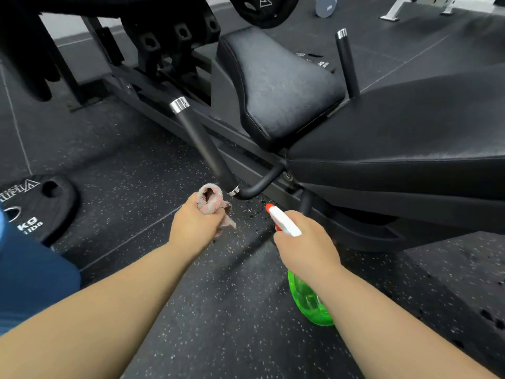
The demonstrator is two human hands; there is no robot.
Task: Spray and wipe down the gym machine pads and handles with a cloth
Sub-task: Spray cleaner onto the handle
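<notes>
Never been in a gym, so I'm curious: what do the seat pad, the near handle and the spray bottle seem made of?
Seat pad: probably black vinyl or leather over padding; faint grain, soft sheen, rounded edges.
Near handle: matte black sleeve, perhaps rubber or coated metal, with shiny chrome-like collars.
Spray bottle: translucent green plastic; opaque white-and-red plastic head.

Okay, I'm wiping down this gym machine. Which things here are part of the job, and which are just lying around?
Part of the job: cloth in the left hand; spray bottle in the right hand; near handle; far handle; seat pad; back pad.
Just lying about: weight plate on the floor; white frame far behind.
</notes>
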